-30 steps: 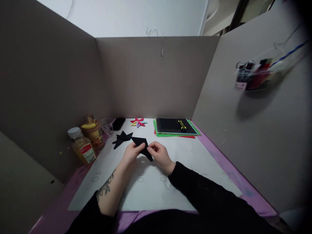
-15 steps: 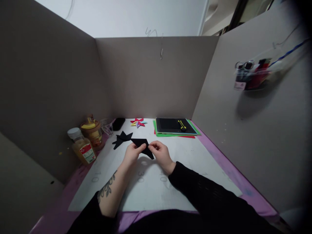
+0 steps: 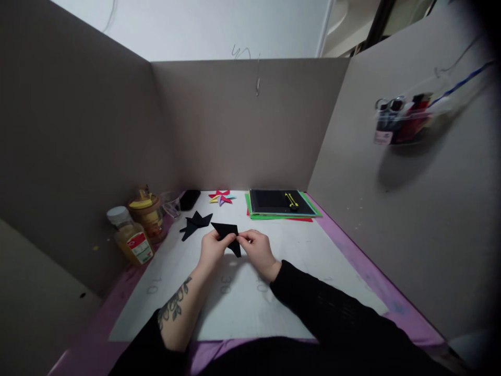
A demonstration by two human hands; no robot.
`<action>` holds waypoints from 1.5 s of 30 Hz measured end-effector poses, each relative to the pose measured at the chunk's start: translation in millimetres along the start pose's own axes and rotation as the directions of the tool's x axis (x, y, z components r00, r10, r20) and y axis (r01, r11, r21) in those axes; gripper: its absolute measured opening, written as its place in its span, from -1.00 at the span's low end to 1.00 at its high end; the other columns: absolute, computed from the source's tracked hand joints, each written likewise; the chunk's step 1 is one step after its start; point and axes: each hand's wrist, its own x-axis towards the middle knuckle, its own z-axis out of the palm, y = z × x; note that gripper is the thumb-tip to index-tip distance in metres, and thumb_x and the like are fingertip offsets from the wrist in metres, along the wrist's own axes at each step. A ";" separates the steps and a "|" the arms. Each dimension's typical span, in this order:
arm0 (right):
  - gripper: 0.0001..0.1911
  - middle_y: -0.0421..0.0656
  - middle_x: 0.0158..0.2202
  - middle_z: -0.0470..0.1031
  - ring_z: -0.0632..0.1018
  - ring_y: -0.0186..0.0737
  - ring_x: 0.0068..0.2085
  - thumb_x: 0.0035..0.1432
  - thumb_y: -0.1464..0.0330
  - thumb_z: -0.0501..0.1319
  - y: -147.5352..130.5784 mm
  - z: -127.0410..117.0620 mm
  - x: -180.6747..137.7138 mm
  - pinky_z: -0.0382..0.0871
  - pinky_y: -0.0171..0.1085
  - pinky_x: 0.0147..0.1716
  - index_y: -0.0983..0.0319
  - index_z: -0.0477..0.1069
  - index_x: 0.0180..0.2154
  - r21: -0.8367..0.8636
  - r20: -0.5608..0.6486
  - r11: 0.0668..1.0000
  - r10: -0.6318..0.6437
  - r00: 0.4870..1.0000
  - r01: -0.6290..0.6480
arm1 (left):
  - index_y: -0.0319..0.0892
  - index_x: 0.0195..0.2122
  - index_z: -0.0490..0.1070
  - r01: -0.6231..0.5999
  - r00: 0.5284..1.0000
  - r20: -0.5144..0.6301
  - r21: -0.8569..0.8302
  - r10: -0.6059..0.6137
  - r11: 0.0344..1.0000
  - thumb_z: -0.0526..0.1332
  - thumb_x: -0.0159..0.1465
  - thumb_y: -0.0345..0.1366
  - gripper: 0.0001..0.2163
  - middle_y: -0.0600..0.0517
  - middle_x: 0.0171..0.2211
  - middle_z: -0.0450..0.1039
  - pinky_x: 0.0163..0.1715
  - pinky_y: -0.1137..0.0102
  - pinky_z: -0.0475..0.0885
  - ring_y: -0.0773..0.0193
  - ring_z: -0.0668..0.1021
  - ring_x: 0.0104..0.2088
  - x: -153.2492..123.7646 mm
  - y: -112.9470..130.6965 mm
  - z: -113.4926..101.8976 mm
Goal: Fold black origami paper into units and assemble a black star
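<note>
Between left hand (image 3: 212, 248) and right hand (image 3: 259, 250), paper piece (image 3: 224, 228); sheet stack (image 3: 280, 203) behind.

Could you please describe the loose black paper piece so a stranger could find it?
On the white mat, look towards the jars on the left. The loose piece lies flat just beyond the left hand. Unlike the held piece beside it, no hand touches it.
</note>
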 end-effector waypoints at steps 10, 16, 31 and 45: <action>-0.83 -0.21 -0.57 0.42 0.39 -0.28 -0.49 0.01 0.32 0.20 -4.2 -1.7 4.5 0.23 -0.32 -0.46 0.25 0.43 -0.55 0.144 0.130 0.974 0.157 0.979 -0.176 | -0.27 -0.47 0.52 -0.018 1.000 -0.012 0.066 0.019 0.998 0.37 -0.07 -0.28 -0.83 0.00 -0.49 0.54 -0.45 0.43 0.36 0.21 0.52 -0.45 -2.5 9.3 -1.0; -0.78 -0.26 -0.62 0.31 0.31 -0.34 -0.54 -0.01 0.26 0.21 1.3 -2.2 8.8 0.19 -0.35 -0.52 0.25 0.35 -0.58 0.241 0.155 0.939 0.212 0.965 -0.245 | -0.23 -0.20 0.47 0.025 0.998 0.062 -0.179 -0.014 0.983 0.44 -0.14 -0.22 -0.56 -0.04 -0.31 0.55 -0.31 0.40 0.38 0.19 0.54 -0.32 1.9 8.5 -1.9; -0.77 -0.34 -0.67 0.21 0.22 -0.41 -0.62 -0.07 0.24 0.25 3.2 6.9 6.7 0.08 -0.37 -0.60 0.23 0.29 -0.56 0.511 0.193 0.776 0.315 0.929 -0.369 | -0.31 -0.39 0.52 0.108 0.980 0.174 -0.047 -0.099 0.993 0.41 -0.07 -0.10 -0.64 0.00 -0.49 0.48 -0.51 0.46 0.26 0.29 0.45 -0.50 1.1 -7.8 2.2; -0.83 -0.32 -0.64 0.25 0.27 -0.39 -0.58 0.00 0.30 0.18 6.6 7.8 3.1 0.15 -0.37 -0.54 0.23 0.29 -0.53 0.406 0.205 0.863 0.234 0.950 -0.300 | -0.31 -0.54 0.50 0.143 0.984 0.114 -0.049 -0.137 0.988 0.40 -0.07 -0.14 -0.71 0.04 -0.63 0.43 -0.57 0.47 0.24 0.33 0.40 -0.59 -3.7 3.9 3.2</action>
